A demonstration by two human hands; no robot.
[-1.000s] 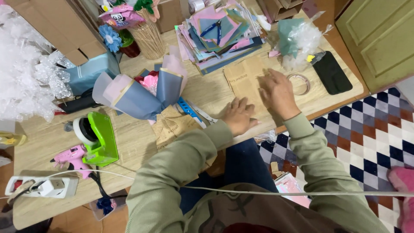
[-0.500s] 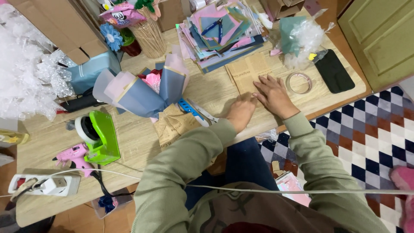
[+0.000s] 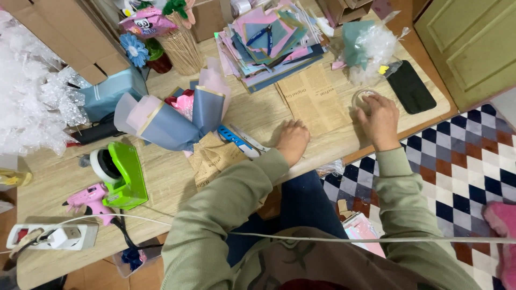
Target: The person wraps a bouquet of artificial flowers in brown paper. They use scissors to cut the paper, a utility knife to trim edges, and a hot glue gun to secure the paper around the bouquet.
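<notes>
My right hand (image 3: 380, 119) rests on a clear roll of tape (image 3: 363, 98) near the table's right end, fingers curled over it. My left hand (image 3: 293, 140) lies flat on the wooden table (image 3: 166, 172) at the lower edge of a sheet of newsprint paper (image 3: 314, 99). A bouquet wrapped in blue and pink paper (image 3: 172, 115) lies left of my left hand, with a brown paper wrap (image 3: 212, 158) at its base. A blue-handled tool (image 3: 234, 138) sits between the bouquet and my left hand.
A black phone (image 3: 411, 86) lies right of the tape roll. A stack of coloured paper sheets (image 3: 271, 40) is at the back. A green tape dispenser (image 3: 121, 174), pink glue gun (image 3: 88, 198) and white power strip (image 3: 51, 236) sit at the left. White netting (image 3: 29, 91) fills the far left.
My right hand moved right from the newsprint sheet onto the clear tape roll. My left hand shifted slightly right along the table edge.
</notes>
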